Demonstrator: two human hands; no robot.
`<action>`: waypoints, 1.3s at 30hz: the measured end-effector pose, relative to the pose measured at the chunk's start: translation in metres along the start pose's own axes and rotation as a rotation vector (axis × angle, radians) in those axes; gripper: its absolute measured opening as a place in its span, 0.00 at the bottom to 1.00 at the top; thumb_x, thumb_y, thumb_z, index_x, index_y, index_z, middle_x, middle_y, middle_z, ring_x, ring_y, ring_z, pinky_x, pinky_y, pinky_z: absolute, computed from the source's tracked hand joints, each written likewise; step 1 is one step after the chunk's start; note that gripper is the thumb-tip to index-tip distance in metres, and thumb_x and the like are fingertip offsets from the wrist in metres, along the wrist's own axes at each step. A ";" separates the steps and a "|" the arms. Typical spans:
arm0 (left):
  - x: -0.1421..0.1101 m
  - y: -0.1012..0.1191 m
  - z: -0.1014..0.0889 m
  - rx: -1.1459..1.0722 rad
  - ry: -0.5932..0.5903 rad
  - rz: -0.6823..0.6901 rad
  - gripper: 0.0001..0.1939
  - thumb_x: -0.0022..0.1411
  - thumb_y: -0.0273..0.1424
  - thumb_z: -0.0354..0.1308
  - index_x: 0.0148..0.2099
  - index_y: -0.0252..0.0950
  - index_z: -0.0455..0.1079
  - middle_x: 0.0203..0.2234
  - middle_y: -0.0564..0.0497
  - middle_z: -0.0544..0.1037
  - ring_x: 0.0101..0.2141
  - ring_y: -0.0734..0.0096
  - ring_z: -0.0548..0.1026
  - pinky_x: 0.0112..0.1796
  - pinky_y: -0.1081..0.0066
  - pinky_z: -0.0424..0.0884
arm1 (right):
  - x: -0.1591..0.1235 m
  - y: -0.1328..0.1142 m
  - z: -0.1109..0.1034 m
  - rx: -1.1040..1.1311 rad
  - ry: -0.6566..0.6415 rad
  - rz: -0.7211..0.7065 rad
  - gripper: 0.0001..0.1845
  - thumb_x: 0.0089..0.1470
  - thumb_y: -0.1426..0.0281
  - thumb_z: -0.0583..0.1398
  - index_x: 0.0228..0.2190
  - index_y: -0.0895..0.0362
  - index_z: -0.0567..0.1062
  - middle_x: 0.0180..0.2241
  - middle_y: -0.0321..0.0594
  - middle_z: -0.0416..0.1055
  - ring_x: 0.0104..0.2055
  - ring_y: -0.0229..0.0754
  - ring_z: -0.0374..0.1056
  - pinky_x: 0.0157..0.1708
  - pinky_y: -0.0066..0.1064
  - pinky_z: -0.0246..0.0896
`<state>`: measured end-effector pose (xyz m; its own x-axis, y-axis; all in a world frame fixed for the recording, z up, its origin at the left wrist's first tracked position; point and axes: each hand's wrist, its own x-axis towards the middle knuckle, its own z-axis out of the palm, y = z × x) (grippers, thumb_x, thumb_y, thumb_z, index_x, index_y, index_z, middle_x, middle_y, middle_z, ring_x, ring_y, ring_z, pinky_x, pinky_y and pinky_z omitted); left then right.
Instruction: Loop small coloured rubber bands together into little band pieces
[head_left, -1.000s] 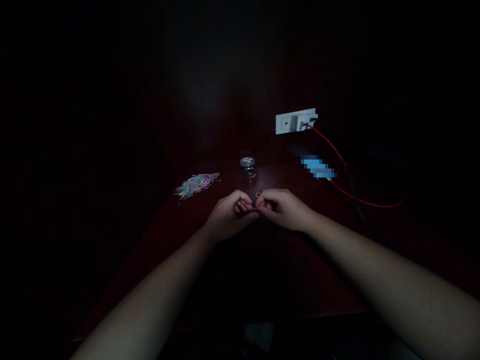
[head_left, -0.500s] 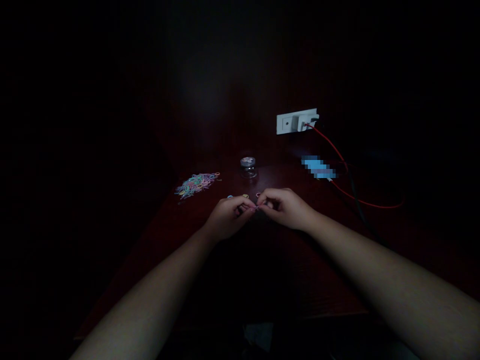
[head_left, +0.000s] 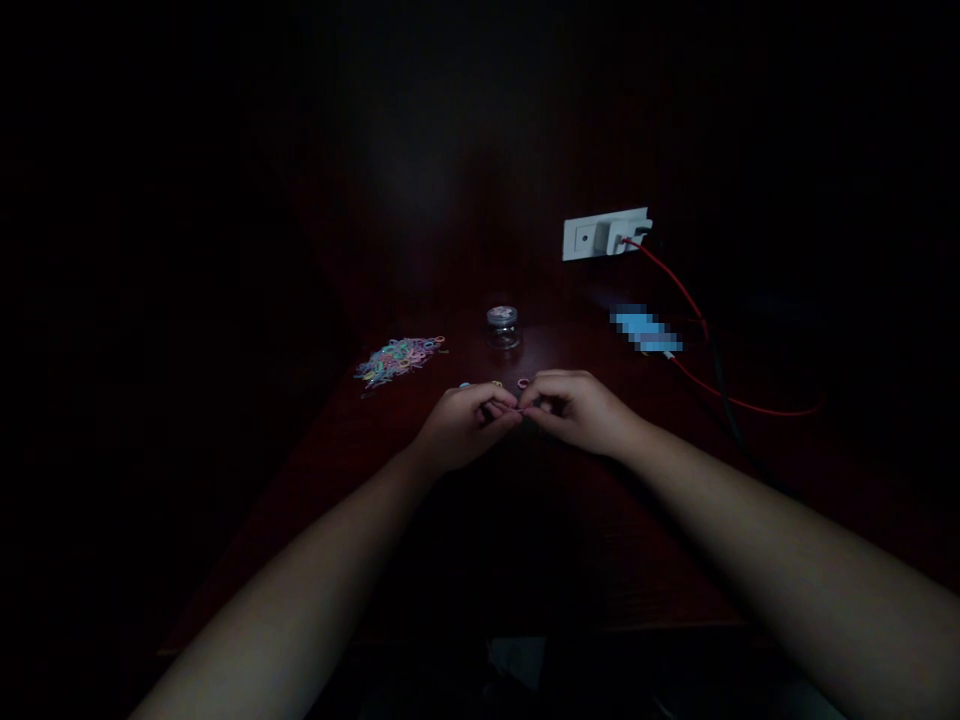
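Over the dark red table, my left hand (head_left: 465, 428) and my right hand (head_left: 581, 412) meet fingertip to fingertip, both pinched. Between them is a small pinkish elastic band (head_left: 519, 409), gripped from both sides; its exact shape is too small and dim to make out. Just behind the fingers lie a pink elastic band (head_left: 523, 384), a yellow band (head_left: 497, 384) and a blue band (head_left: 465, 385), the last two partly hidden by my left hand. A loose pile of colourful elastic bands (head_left: 400, 360) lies farther left.
Behind my hands stands a small clear jar (head_left: 502, 330) with a lid. To the right, a blurred-out blue device (head_left: 646, 328) is joined by a red cable (head_left: 750, 407) to a charger in the wall socket (head_left: 585, 237). A dark cable (head_left: 720, 370) hangs beside it. The room is very dark.
My left fingers have dropped and straightened a little, uncovering the blue and yellow bands. Both hands stay pinched together. The whole view has shifted slightly, moving things up and right.
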<state>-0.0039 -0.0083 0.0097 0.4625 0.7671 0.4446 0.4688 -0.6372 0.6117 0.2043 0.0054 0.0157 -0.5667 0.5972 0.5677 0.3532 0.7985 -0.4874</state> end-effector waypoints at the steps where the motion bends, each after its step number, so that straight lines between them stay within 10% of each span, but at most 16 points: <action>1: 0.000 0.001 -0.001 0.004 -0.002 0.010 0.10 0.61 0.33 0.59 0.43 0.35 0.73 0.28 0.52 0.77 0.27 0.76 0.71 0.29 0.76 0.67 | 0.000 0.000 0.000 0.000 0.003 0.002 0.03 0.52 0.75 0.60 0.30 0.59 0.76 0.29 0.37 0.70 0.25 0.32 0.62 0.27 0.24 0.55; 17: -0.001 -0.001 0.002 -0.005 0.062 -0.032 0.07 0.59 0.32 0.61 0.39 0.35 0.76 0.27 0.51 0.79 0.24 0.77 0.72 0.25 0.78 0.68 | -0.002 0.001 -0.004 -0.063 -0.117 -0.127 0.07 0.53 0.78 0.59 0.32 0.57 0.75 0.37 0.41 0.71 0.37 0.37 0.67 0.36 0.28 0.60; 39: -0.003 -0.011 0.005 0.063 0.055 0.017 0.07 0.58 0.34 0.62 0.38 0.37 0.76 0.25 0.52 0.79 0.24 0.76 0.74 0.26 0.77 0.69 | 0.002 0.018 -0.017 -0.100 -0.121 0.072 0.08 0.51 0.79 0.59 0.32 0.60 0.78 0.30 0.39 0.73 0.30 0.34 0.66 0.32 0.25 0.57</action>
<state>-0.0072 -0.0040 -0.0018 0.4298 0.7577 0.4911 0.5081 -0.6526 0.5621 0.2227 0.0225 0.0193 -0.6209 0.6442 0.4467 0.4646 0.7614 -0.4521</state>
